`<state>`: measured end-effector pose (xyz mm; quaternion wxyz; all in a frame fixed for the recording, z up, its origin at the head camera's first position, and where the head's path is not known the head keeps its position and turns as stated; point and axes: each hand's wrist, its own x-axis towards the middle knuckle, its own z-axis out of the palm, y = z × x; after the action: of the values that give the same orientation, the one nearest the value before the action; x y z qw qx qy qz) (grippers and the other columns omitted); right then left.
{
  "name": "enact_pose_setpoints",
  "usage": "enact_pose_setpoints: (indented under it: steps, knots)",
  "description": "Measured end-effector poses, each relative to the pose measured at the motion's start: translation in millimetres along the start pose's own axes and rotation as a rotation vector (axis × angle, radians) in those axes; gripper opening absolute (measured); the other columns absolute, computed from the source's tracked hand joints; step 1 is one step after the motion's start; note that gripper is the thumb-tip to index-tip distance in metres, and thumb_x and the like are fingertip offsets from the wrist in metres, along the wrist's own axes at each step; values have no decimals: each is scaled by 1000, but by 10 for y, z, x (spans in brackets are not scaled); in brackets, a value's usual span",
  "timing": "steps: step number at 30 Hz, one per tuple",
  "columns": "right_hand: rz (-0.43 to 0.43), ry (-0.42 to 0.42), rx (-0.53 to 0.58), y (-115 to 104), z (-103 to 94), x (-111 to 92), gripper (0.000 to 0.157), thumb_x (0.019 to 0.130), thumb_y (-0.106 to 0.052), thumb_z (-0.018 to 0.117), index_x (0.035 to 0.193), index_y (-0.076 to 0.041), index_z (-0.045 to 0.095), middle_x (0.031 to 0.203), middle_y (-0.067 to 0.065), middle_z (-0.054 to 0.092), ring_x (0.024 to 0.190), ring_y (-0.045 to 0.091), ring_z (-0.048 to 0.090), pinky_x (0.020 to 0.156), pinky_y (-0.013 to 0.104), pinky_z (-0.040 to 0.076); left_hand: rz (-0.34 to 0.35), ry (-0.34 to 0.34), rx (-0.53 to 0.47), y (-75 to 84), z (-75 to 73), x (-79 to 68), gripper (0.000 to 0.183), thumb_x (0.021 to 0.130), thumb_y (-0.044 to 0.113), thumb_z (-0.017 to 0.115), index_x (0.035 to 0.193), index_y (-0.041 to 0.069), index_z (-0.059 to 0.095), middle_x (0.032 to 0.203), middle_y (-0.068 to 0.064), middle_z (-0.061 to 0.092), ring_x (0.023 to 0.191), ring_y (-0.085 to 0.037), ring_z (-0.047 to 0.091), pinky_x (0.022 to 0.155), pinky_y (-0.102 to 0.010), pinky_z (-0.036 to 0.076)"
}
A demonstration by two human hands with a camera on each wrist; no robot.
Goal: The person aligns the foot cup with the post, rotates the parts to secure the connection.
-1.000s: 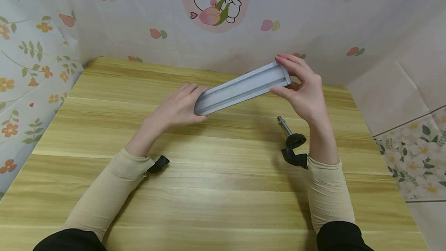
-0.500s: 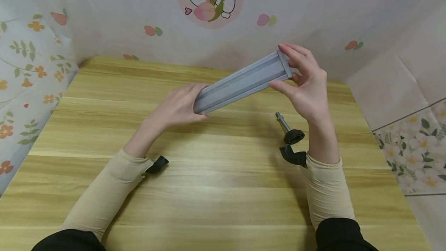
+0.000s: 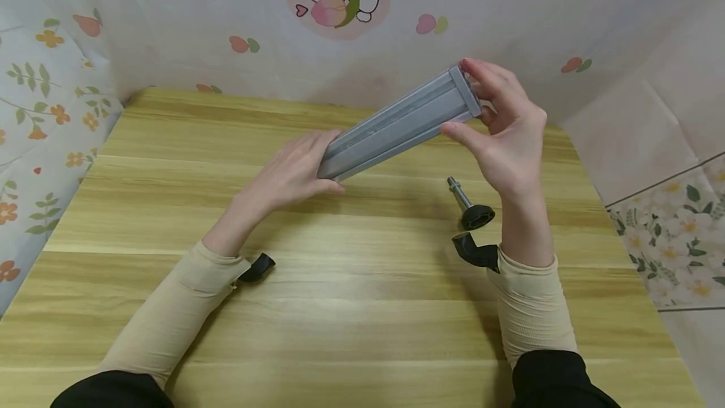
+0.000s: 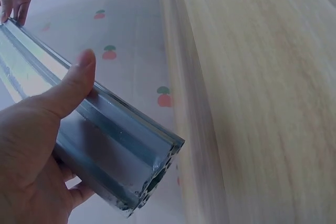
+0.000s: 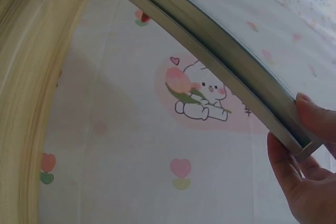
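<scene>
A grey aluminium profile [image 3: 396, 124] with long grooves is held up slantwise above the table, its right end higher. My left hand [image 3: 291, 169] grips its lower left end; in the left wrist view the thumb lies over the grooved face of the profile [image 4: 113, 150], and the cut end shows open slots. My right hand [image 3: 506, 131] holds the upper right end, where a flat end cap [image 3: 466, 91] sits, thumb on the near edge and fingers on the far side. In the right wrist view, thumb and fingers pinch that end of the profile [image 5: 231, 61].
On the wooden table [image 3: 340, 307], a levelling foot [image 3: 477, 216] with a threaded rod lies left of my right forearm. Black wrist mounts [image 3: 476, 252] stick out from both sleeves. A patterned cloth [image 3: 351, 68] hangs behind the table, with tiled wall to the right.
My right hand has risen and moved slightly right, tilting the profile more steeply. The profile has turned so its end cap shows more. My left hand keeps its grip nearly in place.
</scene>
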<state>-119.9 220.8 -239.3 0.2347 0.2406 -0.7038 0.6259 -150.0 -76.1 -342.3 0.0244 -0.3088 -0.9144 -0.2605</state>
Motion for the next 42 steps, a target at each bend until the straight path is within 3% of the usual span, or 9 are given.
enact_pose_setpoints:
  steps: [8, 20, 28, 42]
  knots:
    - [-57, 50, 70, -47, 29, -12, 63, 68, 19, 84, 128, 12, 66, 125, 8, 67, 105, 27, 68, 94, 26, 57, 84, 17, -16, 3, 21, -12, 89, 88, 44, 74, 159, 13, 30, 148, -20, 53, 139, -36, 50, 116, -57, 38]
    - [-98, 132, 164, -168, 95, -16, 56, 66, 20, 83, 121, 13, 69, 118, 17, 70, 105, 29, 69, 95, 30, 58, 123, 36, -48, 65, 26, 29, 76, 99, 35, 65, 160, 12, 27, 134, -19, 58, 116, -32, 57, 104, -52, 45]
    - [-103, 189, 221, -208, 152, -28, 53, 65, 25, 80, 116, 15, 69, 114, 19, 73, 103, 31, 70, 97, 33, 58, 126, 24, -65, 111, 93, 46, 77, 100, 32, 64, 162, 10, 25, 142, -22, 55, 127, -35, 57, 107, -52, 46]
    - [-128, 225, 279, -260, 180, -35, 54, 62, 15, 89, 112, 16, 69, 111, 21, 75, 103, 33, 71, 98, 35, 57, 161, 40, -88, 205, 190, 39, 74, 101, 23, 61, 162, 5, 24, 146, -27, 54, 130, -38, 58, 108, -52, 50]
